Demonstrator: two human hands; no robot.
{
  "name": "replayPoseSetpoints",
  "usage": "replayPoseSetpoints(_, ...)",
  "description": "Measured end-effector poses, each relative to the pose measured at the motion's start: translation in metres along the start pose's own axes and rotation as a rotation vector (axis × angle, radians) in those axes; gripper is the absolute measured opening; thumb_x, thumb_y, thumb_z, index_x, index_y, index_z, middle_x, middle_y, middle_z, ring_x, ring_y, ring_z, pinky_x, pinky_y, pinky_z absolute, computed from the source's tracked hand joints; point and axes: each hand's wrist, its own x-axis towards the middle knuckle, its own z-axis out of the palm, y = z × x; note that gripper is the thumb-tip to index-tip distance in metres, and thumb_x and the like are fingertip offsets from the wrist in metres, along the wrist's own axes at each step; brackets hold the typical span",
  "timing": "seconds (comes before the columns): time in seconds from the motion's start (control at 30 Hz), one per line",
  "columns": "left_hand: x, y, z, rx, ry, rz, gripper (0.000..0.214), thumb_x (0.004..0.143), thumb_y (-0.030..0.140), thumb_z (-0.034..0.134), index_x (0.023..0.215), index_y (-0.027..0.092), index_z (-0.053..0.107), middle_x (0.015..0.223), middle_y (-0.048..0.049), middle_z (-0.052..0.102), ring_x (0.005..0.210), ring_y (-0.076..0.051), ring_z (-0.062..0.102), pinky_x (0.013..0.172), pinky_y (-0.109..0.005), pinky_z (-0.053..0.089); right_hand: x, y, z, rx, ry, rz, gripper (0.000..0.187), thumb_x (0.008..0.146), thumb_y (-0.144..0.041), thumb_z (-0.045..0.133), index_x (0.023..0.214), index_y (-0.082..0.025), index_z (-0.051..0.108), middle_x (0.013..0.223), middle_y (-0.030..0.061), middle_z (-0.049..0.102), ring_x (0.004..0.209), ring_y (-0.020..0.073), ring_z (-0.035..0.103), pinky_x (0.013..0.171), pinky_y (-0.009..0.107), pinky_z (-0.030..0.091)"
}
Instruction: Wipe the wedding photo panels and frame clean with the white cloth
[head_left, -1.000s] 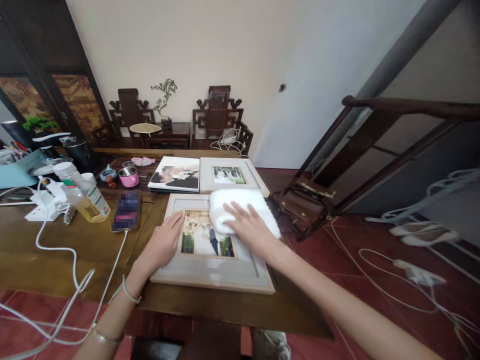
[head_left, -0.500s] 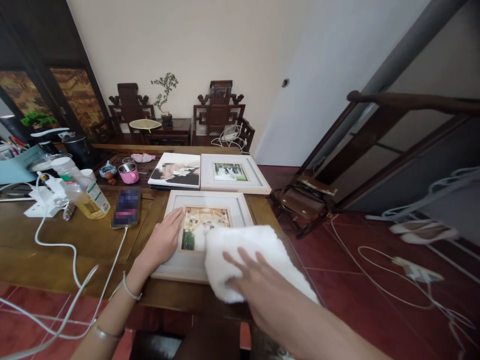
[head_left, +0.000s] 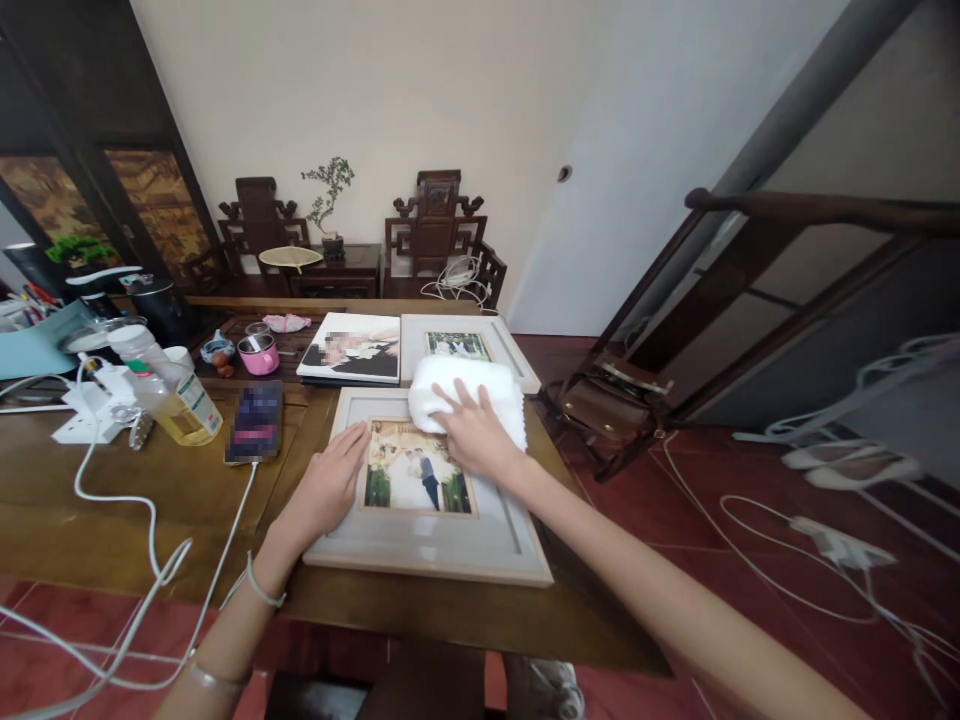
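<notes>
A light wooden picture frame (head_left: 420, 568) lies flat near the front of the table, a wedding photo (head_left: 420, 470) at its centre. My left hand (head_left: 330, 478) rests flat on its left side, fingers together and stretched out. With spread fingers, my right hand (head_left: 476, 430) presses down on a folded white cloth (head_left: 501, 385), which covers the frame's far right corner. The cloth's far edge overlaps a second picture frame (head_left: 517, 362) behind. Left of that one lies a stack topped by a photo panel (head_left: 352, 345).
Left on the table are a phone (head_left: 253, 425) on a white cable, a bottle of yellowish liquid (head_left: 187, 408), a power strip (head_left: 97, 405) and a pink cup (head_left: 259, 355). A dark wooden stand with a brown bag (head_left: 611, 408) is at the right.
My right hand has slid the white cloth away from me, from the frame's near right corner to its far right. More of the photo shows. My left hand stays in place.
</notes>
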Motion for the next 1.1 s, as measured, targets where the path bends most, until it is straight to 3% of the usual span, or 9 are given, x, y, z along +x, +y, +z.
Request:
replayPoseSetpoints(0.07,-0.001,-0.001,0.002,0.0,-0.003,-0.015,0.048,0.094,0.02,0.028,0.142,0.023,0.031,0.15,-0.0072,0.03,0.137,-0.023,0.028,0.107,-0.051,0.031,-0.014,-0.01,-0.006,0.013,-0.06,-0.039,0.054,0.072,-0.001,0.046,0.122,-0.014,0.058,0.148,0.0144,0.031,0.135,0.0426,0.018,0.104,0.066,0.016)
replayPoseSetpoints(0.17,-0.001,-0.003,0.005,0.018,0.016,0.011,0.051,0.092,0.015,0.029,0.143,0.019,0.031,0.149,-0.0085,0.03,0.137,-0.023,0.027,0.109,-0.049,0.029,-0.061,-0.038,-0.025,0.126,-0.192,-0.088,0.055,0.07,-0.001,0.046,0.122,-0.016,0.059,0.146,0.0154,0.034,0.134,0.0434,0.02,0.103,0.066,0.017)
replayPoseSetpoints(0.23,0.0,-0.003,0.005,0.03,0.026,0.019,0.051,0.091,0.014,0.029,0.143,0.017,0.031,0.149,-0.0089,0.031,0.137,-0.022,0.027,0.109,-0.047,0.03,-0.095,-0.055,-0.042,0.25,-0.349,-0.141,0.055,0.068,-0.003,0.048,0.12,-0.019,0.06,0.147,0.0141,0.032,0.135,0.0431,0.018,0.103,0.066,0.02)
replayPoseSetpoints(0.33,0.0,0.001,0.001,0.041,0.007,0.01,0.051,0.092,0.014,0.028,0.143,0.018,0.031,0.149,-0.0086,0.032,0.137,-0.023,0.028,0.107,-0.047,0.034,-0.123,-0.07,-0.056,0.387,-0.416,-0.236,0.054,0.067,-0.003,0.046,0.115,-0.021,0.062,0.149,0.0093,0.029,0.137,0.039,0.018,0.106,0.064,0.019)
replayPoseSetpoints(0.43,0.001,0.003,-0.003,0.041,-0.031,0.0,0.05,0.093,0.018,0.028,0.143,0.019,0.03,0.149,-0.0088,0.031,0.137,-0.024,0.028,0.105,-0.049,0.035,-0.113,-0.067,-0.044,0.449,-0.302,-0.247,0.057,0.065,-0.001,0.043,0.115,-0.021,0.062,0.148,0.0056,0.032,0.138,0.0335,0.018,0.109,0.06,0.018)
replayPoseSetpoints(0.63,0.002,-0.002,0.0,-0.002,-0.013,0.045,0.047,0.095,0.023,0.029,0.143,0.021,0.03,0.149,-0.0085,0.031,0.137,-0.023,0.028,0.109,-0.049,0.028,-0.028,-0.025,-0.002,0.211,0.019,-0.1,0.054,0.069,-0.002,0.045,0.12,-0.015,0.059,0.147,0.0124,0.034,0.137,0.0345,0.018,0.108,0.06,0.013)
replayPoseSetpoints(0.77,0.001,-0.004,0.001,-0.039,0.01,0.04,0.047,0.096,0.023,0.028,0.142,0.022,0.032,0.148,-0.008,0.033,0.136,-0.023,0.029,0.11,-0.049,0.027,0.003,-0.013,0.003,0.081,0.042,-0.066,0.051,0.072,-0.002,0.046,0.121,-0.013,0.058,0.15,0.0133,0.027,0.138,0.0401,0.011,0.105,0.065,0.011)
replayPoseSetpoints(0.9,-0.001,0.001,0.0,-0.052,0.0,-0.012,0.049,0.094,0.018,0.027,0.142,0.022,0.031,0.149,-0.008,0.03,0.137,-0.024,0.027,0.107,-0.053,0.03,-0.03,-0.039,-0.012,0.15,-0.129,-0.109,0.054,0.07,0.0,0.047,0.121,-0.014,0.058,0.148,0.0163,0.029,0.136,0.0435,0.013,0.103,0.068,0.014)
replayPoseSetpoints(1.1,0.0,0.005,-0.004,-0.035,-0.034,-0.042,0.049,0.093,0.018,0.027,0.142,0.02,0.032,0.149,-0.0089,0.03,0.137,-0.026,0.027,0.106,-0.055,0.032,-0.108,-0.081,-0.068,0.397,-0.494,-0.268,0.054,0.066,-0.001,0.051,0.115,-0.022,0.062,0.147,0.0097,0.033,0.136,0.0385,0.022,0.106,0.061,0.023)
